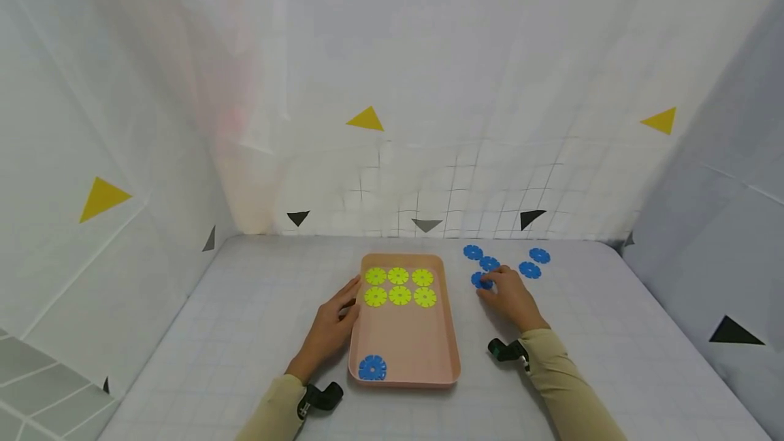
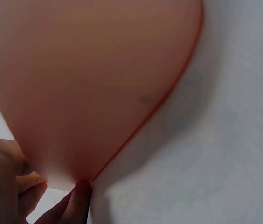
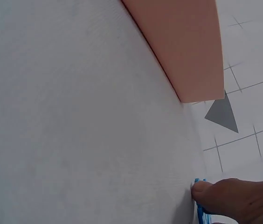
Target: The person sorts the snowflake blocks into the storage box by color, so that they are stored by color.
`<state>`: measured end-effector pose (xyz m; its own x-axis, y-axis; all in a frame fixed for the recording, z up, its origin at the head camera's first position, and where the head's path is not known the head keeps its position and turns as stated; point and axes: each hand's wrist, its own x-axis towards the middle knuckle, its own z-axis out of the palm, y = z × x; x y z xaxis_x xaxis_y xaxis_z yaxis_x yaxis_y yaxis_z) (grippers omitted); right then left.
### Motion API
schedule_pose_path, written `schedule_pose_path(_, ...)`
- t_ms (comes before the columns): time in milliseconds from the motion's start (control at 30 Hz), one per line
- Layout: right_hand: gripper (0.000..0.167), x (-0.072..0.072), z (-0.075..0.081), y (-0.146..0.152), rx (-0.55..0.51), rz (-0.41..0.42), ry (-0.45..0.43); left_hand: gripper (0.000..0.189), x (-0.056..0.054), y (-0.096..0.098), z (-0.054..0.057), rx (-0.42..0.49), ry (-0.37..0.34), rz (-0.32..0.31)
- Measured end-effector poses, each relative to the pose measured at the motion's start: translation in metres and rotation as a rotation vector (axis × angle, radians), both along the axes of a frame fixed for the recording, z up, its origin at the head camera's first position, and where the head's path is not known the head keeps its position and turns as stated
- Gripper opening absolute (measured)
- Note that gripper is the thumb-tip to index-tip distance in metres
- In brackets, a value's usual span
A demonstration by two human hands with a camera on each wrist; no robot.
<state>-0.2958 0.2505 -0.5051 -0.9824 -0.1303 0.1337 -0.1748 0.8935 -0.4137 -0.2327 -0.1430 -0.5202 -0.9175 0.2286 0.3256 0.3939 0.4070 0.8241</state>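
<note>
A pink tray (image 1: 404, 342) stands in front of the person. Along its left wall rests the left hand (image 1: 331, 325), fingers fairly straight and touching the outside; the left wrist view shows fingertips (image 2: 81, 191) against the tray's lower edge. To the right of the tray, the right hand (image 1: 511, 298) pinches a notched blue disc (image 1: 480, 280) by its edge. In the right wrist view its thumb (image 3: 224, 196) presses on this disc (image 3: 200, 213), which is mostly hidden. Inside the tray, a larger-looking blue disc (image 1: 372, 367) lies in the near left corner.
Several notched yellow discs (image 1: 400, 295) form two rows at the tray's far end. Beyond the right hand lie two blue discs (image 1: 473, 252) on the left and two more blue discs (image 1: 529, 270) on the right. White sheeting (image 1: 465, 87) encloses the white table (image 1: 245, 332).
</note>
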Motion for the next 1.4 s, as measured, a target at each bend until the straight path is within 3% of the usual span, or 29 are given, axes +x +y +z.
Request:
schedule_pose_path(300, 0.013, 0.006, -0.001, 0.003, -0.071, 0.001, 0.076, 0.053, 0.001, 0.001, 0.004, -0.004, -0.026, -0.002)
schedule_pose_path(1067, 0.03, 0.009, 0.002, 0.007, -0.135, -0.073, 0.063, 0.053, 0.003, 0.001, 0.004, -0.008, -0.016, -0.001)
schedule_pose_path(1400, 0.027, 0.008, 0.008, 0.011, -0.151, -0.042, 0.095, 0.053, 0.004, 0.0, 0.005, -0.004, -0.004, -0.004)
